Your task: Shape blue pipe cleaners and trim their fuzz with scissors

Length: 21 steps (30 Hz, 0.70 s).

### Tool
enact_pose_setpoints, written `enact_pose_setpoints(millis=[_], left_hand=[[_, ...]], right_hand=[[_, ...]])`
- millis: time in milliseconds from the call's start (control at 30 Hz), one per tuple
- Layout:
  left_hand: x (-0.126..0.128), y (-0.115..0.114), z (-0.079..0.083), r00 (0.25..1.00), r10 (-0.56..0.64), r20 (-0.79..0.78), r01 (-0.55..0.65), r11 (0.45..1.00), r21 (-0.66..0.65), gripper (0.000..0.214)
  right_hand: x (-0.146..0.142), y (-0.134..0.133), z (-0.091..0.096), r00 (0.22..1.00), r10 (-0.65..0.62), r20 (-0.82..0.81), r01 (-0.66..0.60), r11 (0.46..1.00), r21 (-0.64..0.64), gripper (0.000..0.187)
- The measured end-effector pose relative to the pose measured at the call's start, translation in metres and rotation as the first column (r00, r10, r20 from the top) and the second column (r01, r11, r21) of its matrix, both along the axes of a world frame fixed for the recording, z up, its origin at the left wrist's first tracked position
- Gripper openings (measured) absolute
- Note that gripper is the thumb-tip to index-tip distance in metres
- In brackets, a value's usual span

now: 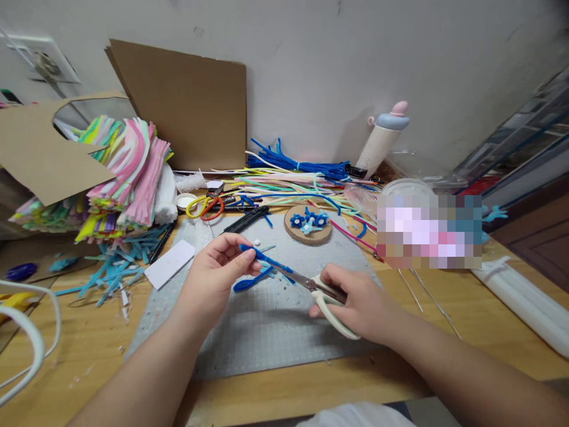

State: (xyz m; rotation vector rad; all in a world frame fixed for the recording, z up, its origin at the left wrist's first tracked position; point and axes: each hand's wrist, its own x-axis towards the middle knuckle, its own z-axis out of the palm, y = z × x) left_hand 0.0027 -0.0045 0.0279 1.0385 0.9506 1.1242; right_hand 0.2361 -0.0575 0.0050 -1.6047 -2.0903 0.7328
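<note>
My left hand (217, 270) pinches a blue pipe cleaner (260, 267) above a grey cutting mat (267, 332). The pipe cleaner is bent, with a loop hanging below the fingers. My right hand (355, 302) grips white-handled scissors (320, 290), and their blades reach left to the blue pipe cleaner. A round wooden disc (308, 232) with small blue flowers (309, 220) lies at the mat's far edge.
A large pile of pastel pipe cleaners (120, 178) sits at the left, with cardboard (186, 104) against the wall. Loose coloured pipe cleaners (293, 178) lie behind the mat. A bottle (382, 139) stands at the back right. White tubes (524, 296) lie at the right.
</note>
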Motion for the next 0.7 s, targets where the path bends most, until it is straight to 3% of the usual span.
enact_pose_setpoints(millis=[233,700], left_hand=[[0.008,-0.003,0.002,0.998,-0.053,0.046,0.058,0.992,-0.111,0.021],[0.012,-0.005,0.001,0.989,-0.076,0.129,0.095,0.984,-0.151,0.017]], right_hand=[[0.001,-0.001,0.0,1.0,0.006,-0.015,-0.007,0.999,-0.046,0.045],[0.0,-0.001,0.004,0.999,0.02,-0.043,-0.023,0.998,-0.066,0.044]])
